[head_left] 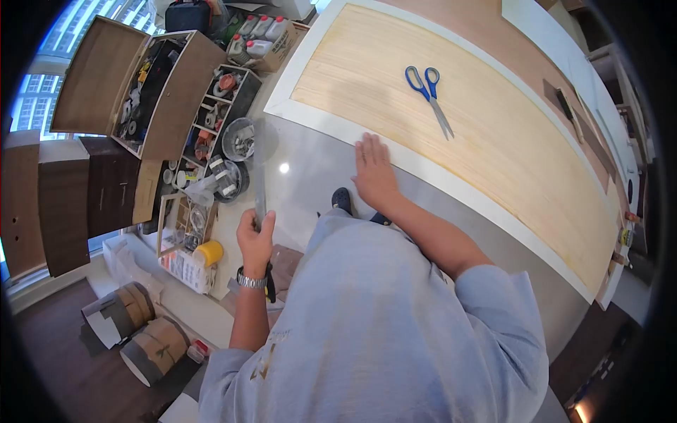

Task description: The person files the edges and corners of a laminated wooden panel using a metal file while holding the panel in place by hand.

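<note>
My left hand (255, 238), with a metal watch (252, 278) on its wrist, is closed round the lower end of a long, flat grey strip (260, 169). The strip points up and away from me; its exact kind is hard to make out. My right hand (374, 171) lies with fingers stretched out on the white border (423, 163) of a big panel, holding nothing. The panel's inner face (508, 134) is pale wood. On it rest scissors (431, 99) with blue handles, beyond my right hand, blades pointing toward me.
Left of me stand a compartment rack (236, 95) of tools, a clear tub (240, 139) of small parts, and an open wooden cabinet (173, 92). A yellow roll (209, 253) sits near my left forearm. Two cardboard-wrapped cylinders (155, 349) lie lower left. Several jugs (261, 32) stand in a carton behind.
</note>
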Motion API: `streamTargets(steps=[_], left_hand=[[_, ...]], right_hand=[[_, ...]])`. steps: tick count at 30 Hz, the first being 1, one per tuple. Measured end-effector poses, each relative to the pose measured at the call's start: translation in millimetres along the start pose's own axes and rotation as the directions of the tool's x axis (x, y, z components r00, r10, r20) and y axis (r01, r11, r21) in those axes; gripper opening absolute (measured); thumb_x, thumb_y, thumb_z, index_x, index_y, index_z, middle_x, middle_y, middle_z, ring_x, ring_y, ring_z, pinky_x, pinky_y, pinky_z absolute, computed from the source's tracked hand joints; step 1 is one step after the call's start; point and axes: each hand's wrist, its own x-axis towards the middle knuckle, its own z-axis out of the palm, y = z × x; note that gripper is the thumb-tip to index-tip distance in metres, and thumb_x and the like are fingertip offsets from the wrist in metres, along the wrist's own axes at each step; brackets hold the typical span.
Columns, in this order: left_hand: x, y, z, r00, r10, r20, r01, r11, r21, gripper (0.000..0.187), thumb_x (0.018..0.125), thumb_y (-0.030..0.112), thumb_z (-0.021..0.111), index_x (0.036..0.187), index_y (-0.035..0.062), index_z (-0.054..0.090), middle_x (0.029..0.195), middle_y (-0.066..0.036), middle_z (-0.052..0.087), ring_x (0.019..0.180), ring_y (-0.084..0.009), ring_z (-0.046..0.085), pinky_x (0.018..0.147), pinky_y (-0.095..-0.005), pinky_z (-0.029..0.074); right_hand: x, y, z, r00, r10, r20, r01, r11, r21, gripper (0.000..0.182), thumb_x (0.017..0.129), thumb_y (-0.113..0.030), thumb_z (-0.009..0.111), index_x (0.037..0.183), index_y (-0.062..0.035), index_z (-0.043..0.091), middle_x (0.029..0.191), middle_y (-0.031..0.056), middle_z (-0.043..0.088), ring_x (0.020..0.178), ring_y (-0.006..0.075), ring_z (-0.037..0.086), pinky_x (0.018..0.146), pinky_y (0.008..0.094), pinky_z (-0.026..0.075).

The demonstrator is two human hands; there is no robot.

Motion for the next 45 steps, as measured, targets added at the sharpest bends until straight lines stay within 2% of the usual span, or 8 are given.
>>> streamTargets(steps=[4, 6, 9, 12, 14, 20, 27, 45], left_hand=[[-10.3, -9.1, -7.5, 0.997, -0.041, -0.070, 0.036, 0.997, -0.075, 0.020, 0.093, 0.014, 0.073, 0.089, 0.0027, 0.057, 0.071, 0.007, 0.046, 0.063, -0.0044, 0.039, 0.055, -0.0236, 0.034], [-7.3, -13.3, -5.9, 0.998, -0.033, -0.062, 0.024, 0.989, -0.146, 0.018, 0.093, 0.013, 0.072, 0.091, 0.0029, 0.057, 0.072, 0.006, 0.047, 0.064, -0.0043, 0.040, 0.056, -0.0236, 0.035], [3.1, -21.9, -1.5, 1.000, 0.008, 0.011, -0.006, 0.981, -0.193, 0.016, 0.094, 0.012, 0.071, 0.093, 0.0027, 0.058, 0.075, 0.004, 0.050, 0.066, -0.0049, 0.042, 0.057, -0.0243, 0.037], [14.2, -36.0, 16.2, 0.994, -0.024, 0.108, 0.041, 0.987, -0.154, 0.018, 0.094, 0.014, 0.071, 0.096, 0.0016, 0.059, 0.076, 0.002, 0.054, 0.067, -0.0065, 0.045, 0.059, -0.0261, 0.041], [21.7, -30.2, 31.7, 0.986, -0.022, 0.165, 0.036, 0.996, -0.084, 0.020, 0.093, 0.016, 0.072, 0.099, 0.0005, 0.060, 0.076, 0.001, 0.056, 0.068, -0.0080, 0.047, 0.060, -0.0275, 0.043], [25.4, -23.3, 64.0, 0.920, 0.011, 0.391, -0.072, 0.987, 0.142, 0.051, 0.091, 0.034, 0.071, 0.129, 0.0033, 0.055, 0.088, -0.025, 0.070, 0.071, -0.0341, 0.068, 0.067, -0.0408, 0.053], [-2.4, -8.9, 123.2, 0.869, 0.150, 0.471, -0.259, 0.950, 0.175, 0.069, 0.093, 0.029, 0.070, 0.153, 0.0139, 0.041, 0.086, -0.020, 0.070, 0.064, -0.0256, 0.062, 0.063, -0.0354, 0.051], [24.0, 41.3, 222.7, 0.709, 0.361, 0.606, -0.605, 0.752, 0.260, 0.054, 0.098, 0.027, 0.063, 0.150, 0.0226, 0.048, 0.074, -0.014, 0.066, 0.067, -0.0335, 0.064, 0.059, -0.0449, 0.050]], right_hand=[[45.5, -42.4, 47.2, 0.952, -0.299, -0.061, 0.304, 0.943, 0.132, 0.062, 0.092, -0.021, 0.057, 0.148, 0.0011, 0.042, 0.148, 0.0280, 0.046, 0.141, 0.0414, 0.041, 0.118, 0.0507, 0.032], [55.4, -81.2, 12.1, 0.809, -0.427, 0.404, 0.249, 0.871, 0.424, 0.046, 0.091, -0.020, 0.056, 0.135, -0.0049, 0.057, 0.123, 0.0213, 0.066, 0.116, 0.0378, 0.062, 0.099, 0.0483, 0.048], [48.9, -92.0, -8.9, 0.649, -0.566, 0.507, 0.401, 0.822, 0.405, 0.032, 0.089, -0.018, 0.057, 0.116, -0.0074, 0.067, 0.103, 0.0152, 0.072, 0.095, 0.0354, 0.067, 0.082, 0.0478, 0.053], [31.2, -52.1, -15.2, 0.850, -0.311, 0.425, 0.134, 0.908, 0.396, 0.022, 0.086, -0.015, 0.058, 0.102, -0.0063, 0.070, 0.104, 0.0152, 0.071, 0.097, 0.0343, 0.067, 0.082, 0.0454, 0.054], [3.6, -17.9, -17.1, 0.989, -0.145, 0.009, 0.126, 0.888, 0.442, 0.021, 0.084, -0.010, 0.060, 0.101, -0.0061, 0.071, 0.101, 0.0144, 0.070, 0.097, 0.0342, 0.066, 0.083, 0.0446, 0.054], [-69.7, 91.5, -47.3, 0.843, 0.233, -0.485, -0.117, 0.959, 0.256, 0.018, 0.086, -0.008, 0.066, 0.102, -0.0006, 0.068, 0.108, 0.0176, 0.068, 0.102, 0.0376, 0.064, 0.091, 0.0450, 0.051], [-139.9, 221.3, -61.6, 0.657, 0.516, -0.550, -0.592, 0.804, 0.047, 0.036, 0.095, -0.028, 0.066, 0.119, -0.0011, 0.068, 0.124, 0.0213, 0.065, 0.117, 0.0389, 0.060, 0.100, 0.0458, 0.048], [-117.8, 248.9, -68.6, 0.373, 0.879, -0.296, -0.923, 0.384, -0.022, 0.073, 0.101, -0.061, 0.037, 0.157, -0.0145, 0.034, 0.165, 0.0113, 0.025, 0.153, 0.0333, 0.018, 0.122, 0.0564, 0.015]])
